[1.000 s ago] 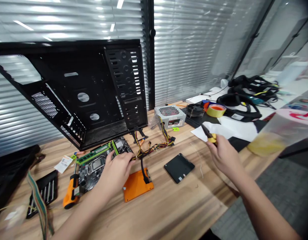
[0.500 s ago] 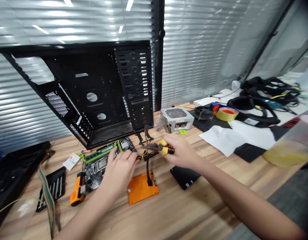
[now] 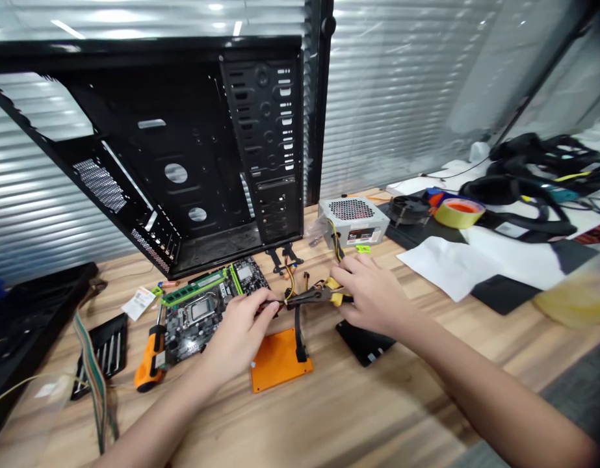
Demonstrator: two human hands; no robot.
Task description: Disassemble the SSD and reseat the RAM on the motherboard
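In our curled right fingers [image 3: 361, 273] we squeeze one pair of pliers [image 3: 313, 295], its tip beside our left fingers [image 3: 257, 298], which pinch one wire bunch [image 3: 277, 307].

1 head-worn camera looks forward and down, near the left hand [image 3: 238, 331] and right hand [image 3: 372, 292].

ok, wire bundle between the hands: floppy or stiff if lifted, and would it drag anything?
Probably floppy: its thin wires bend in loose curves. Could tug the orange drive, since a black cable runs down to that drive's edge. May also be tethered at the grey power supply: similar wires come out of it.
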